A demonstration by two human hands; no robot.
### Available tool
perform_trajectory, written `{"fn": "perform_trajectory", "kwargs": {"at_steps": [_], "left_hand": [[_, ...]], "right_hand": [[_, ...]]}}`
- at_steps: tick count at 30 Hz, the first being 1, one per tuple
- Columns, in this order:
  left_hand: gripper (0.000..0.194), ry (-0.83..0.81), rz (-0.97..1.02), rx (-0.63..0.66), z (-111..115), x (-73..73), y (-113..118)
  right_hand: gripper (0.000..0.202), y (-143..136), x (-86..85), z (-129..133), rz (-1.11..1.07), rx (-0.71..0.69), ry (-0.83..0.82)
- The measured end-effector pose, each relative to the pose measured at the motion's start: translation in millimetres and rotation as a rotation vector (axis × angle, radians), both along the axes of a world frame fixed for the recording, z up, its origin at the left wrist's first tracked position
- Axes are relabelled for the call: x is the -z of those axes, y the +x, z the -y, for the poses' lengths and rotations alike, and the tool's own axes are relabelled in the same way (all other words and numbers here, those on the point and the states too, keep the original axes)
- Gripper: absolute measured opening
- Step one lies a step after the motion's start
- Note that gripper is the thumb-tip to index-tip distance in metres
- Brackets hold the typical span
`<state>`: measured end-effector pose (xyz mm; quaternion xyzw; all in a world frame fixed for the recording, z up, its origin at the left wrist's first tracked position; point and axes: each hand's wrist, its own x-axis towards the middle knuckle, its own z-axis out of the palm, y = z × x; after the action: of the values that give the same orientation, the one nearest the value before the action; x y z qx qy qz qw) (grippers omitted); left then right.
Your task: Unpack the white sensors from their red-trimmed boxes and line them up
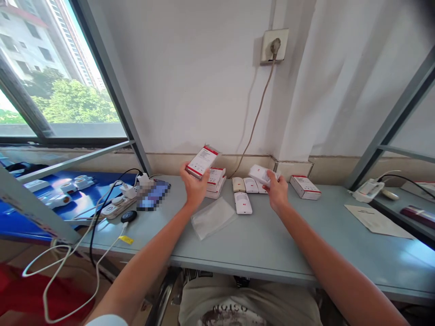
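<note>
My left hand point(195, 183) is closed around a small white and red carton point(203, 161), held tilted above the desk; a flap looks raised at its far end. Between the fingers of my right hand point(277, 190) is a white plastic-looking device point(260, 174), partly covered by the fingers. Below and between my hands lie several similar white devices, one nearer me point(243, 203) and others in a row behind it. A cream one point(238, 184) is at the row's left end. More cartons point(215, 181) are stacked just behind my left hand.
A clear plastic bag point(213, 218) lies flat on the grey desk point(272, 244). Another carton point(305, 187) rests to the right, with a paper sheet point(377, 221) farther right. At left are a power strip point(117, 206), cables, a phone point(153, 195) and a black round device point(129, 216).
</note>
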<state>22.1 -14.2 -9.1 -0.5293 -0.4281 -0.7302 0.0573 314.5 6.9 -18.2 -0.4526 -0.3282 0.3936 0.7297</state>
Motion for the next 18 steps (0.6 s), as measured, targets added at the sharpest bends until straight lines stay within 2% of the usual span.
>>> {"fn": "perform_trajectory", "kwargs": {"at_steps": [4,7,13,18], "left_hand": [[0.063,-0.171,0.224,-0.052,-16,4.5,-18],[0.063,-0.249,0.290,-0.099,-22,8.3,-24],[0.063,-0.243,0.241,-0.098,-22,11.1,-21],[0.068,-0.277,0.191,-0.087,-18,9.8,-16]], "right_hand": [[0.049,-4,1.7,1,0.038,-0.021,-0.019],[0.048,-8,-1.3,4,0.051,-0.037,-0.023],[0.044,-10,-9.3,10,0.046,-0.046,-0.038],[0.043,-10,-9.0,11,0.074,-0.055,-0.032]]}}
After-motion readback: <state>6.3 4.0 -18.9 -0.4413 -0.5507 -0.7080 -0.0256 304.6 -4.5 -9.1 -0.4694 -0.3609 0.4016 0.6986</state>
